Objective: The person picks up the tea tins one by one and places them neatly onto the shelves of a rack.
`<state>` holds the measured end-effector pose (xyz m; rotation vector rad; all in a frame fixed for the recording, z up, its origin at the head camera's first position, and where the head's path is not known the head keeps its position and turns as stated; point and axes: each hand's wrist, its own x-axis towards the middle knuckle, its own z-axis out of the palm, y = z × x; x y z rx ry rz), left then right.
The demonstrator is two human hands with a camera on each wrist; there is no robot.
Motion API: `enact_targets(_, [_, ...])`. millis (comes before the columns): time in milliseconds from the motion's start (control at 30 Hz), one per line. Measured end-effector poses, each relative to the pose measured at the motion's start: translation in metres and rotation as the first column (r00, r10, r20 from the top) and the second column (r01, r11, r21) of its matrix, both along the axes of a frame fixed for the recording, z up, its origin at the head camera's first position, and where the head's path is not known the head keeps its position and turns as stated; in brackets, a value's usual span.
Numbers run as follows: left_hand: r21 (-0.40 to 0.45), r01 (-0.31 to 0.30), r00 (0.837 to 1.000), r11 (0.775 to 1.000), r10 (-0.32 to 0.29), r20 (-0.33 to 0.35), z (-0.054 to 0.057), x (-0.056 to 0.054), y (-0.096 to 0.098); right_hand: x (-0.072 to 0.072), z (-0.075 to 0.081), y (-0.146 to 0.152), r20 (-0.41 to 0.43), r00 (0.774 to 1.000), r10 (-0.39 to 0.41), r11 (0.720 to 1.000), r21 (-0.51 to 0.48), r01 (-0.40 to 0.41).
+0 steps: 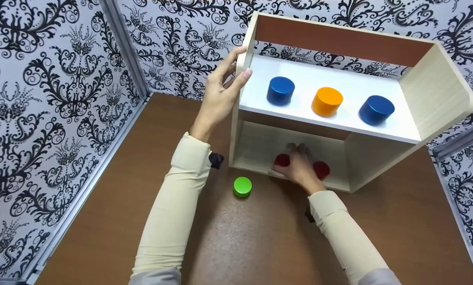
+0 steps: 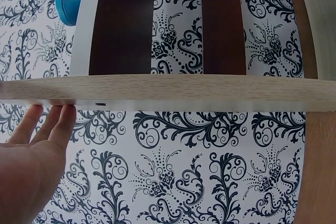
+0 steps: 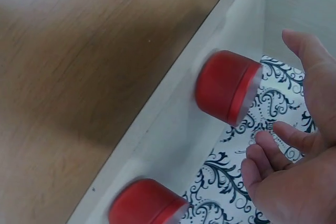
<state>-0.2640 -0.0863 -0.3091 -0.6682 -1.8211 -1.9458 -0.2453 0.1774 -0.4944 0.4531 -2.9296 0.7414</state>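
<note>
My left hand (image 1: 219, 93) rests against the left side panel of a wooden shelf unit (image 1: 438, 83), its thumb at the front edge. In the left wrist view, the straight fingers (image 2: 64, 124) touch the panel's outer face. My right hand (image 1: 299, 164) reaches into the lower compartment, between two red canisters (image 1: 282, 160) (image 1: 321, 169). The right wrist view shows its loosely bent fingers apart from the nearer red canister (image 3: 226, 86), with nothing in them. A second red canister (image 3: 144, 203) stands near the same front edge.
On the white upper shelf (image 1: 299, 71) stand a blue canister (image 1: 280, 91), an orange canister (image 1: 327, 101) and another blue canister (image 1: 376, 110). A green canister (image 1: 242, 187) sits on the brown table (image 1: 244, 245), in front of the unit. Patterned walls (image 1: 62, 79) surround the table.
</note>
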Motion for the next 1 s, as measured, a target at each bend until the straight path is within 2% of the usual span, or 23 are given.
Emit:
enact_targets(333, [0.000, -0.003, 1.000, 1.000, 0.003, -0.007, 0.000, 0.000, 0.000, 0.013, 0.012, 0.000, -0.006, 0.999, 0.041, 0.999, -0.020, -0.041])
enact_targets(633, [0.036, 0.020, 1.000, 0.999, -0.020, 0.008, 0.000, 0.000, 0.001, 0.031, 0.010, -0.006, -0.037, 0.995, 0.096, 0.994, -0.045, -0.098])
enact_targets(833, [0.030, 0.013, 1.000, 0.999, -0.013, 0.009, 0.000, 0.001, 0.000, 0.045, 0.009, -0.012, 0.045, 0.993, 0.109, 0.993, -0.054, -0.106])
enact_targets(1000, [0.009, 0.000, 1.000, 1.000, 0.000, 0.018, 0.000, 0.001, 0.000, 0.054, 0.004, -0.016, 0.090, 0.988, 0.129, 0.988, -0.097, -0.120])
